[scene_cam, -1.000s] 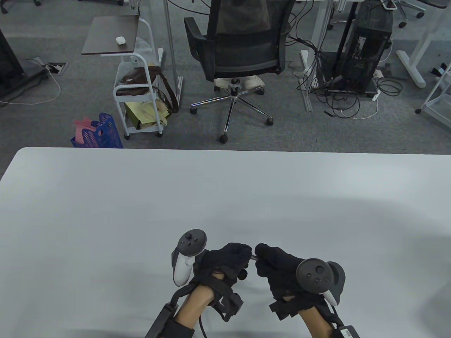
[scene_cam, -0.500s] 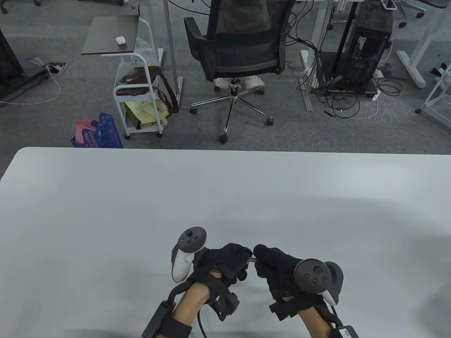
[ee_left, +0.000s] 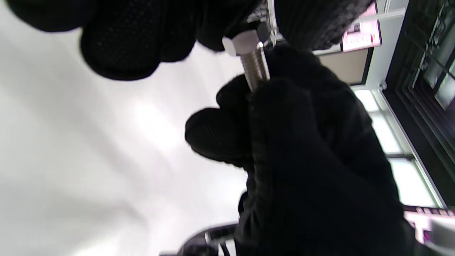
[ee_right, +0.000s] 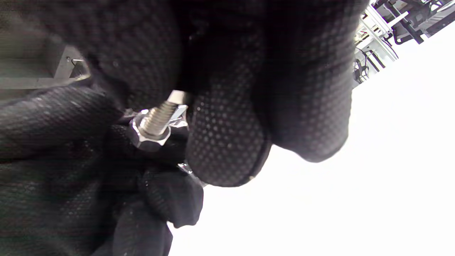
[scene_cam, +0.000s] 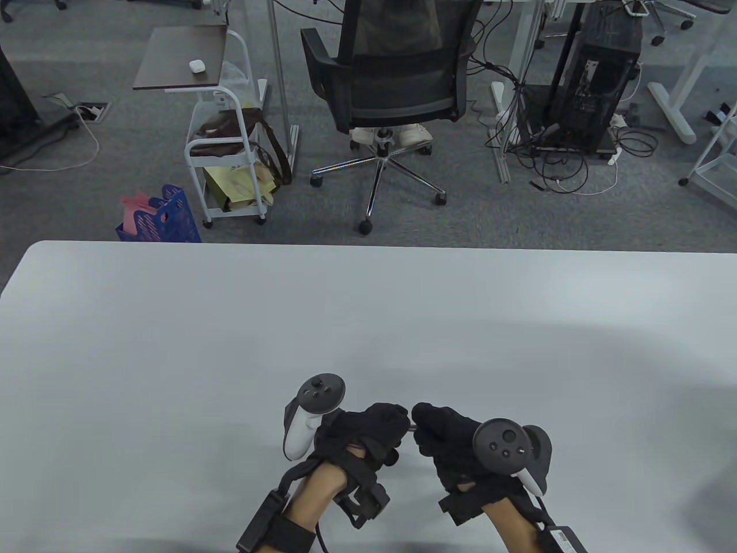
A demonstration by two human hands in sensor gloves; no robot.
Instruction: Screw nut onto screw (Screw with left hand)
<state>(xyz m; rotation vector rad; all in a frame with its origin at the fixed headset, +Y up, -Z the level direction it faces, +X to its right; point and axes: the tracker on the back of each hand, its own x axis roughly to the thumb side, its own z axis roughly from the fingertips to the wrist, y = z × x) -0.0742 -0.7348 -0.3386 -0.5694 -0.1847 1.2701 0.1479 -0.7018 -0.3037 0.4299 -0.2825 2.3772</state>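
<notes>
bridging the two gloved hands just above the bench (scene_cam: 173, 345), the screw (ee_left: 254, 67) lies between their fingertips. the nut (ee_right: 149, 133) sits on its thread. the left hand (scene_cam: 368, 429) pinches the nut; the right hand (scene_cam: 446, 432) pinches the screw's head end.

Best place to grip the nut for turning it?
Pinch the nut across its opposite flat sides, which give the fingertips purchase. Come from the left, because the right hand wraps the screw on the other side.
</notes>
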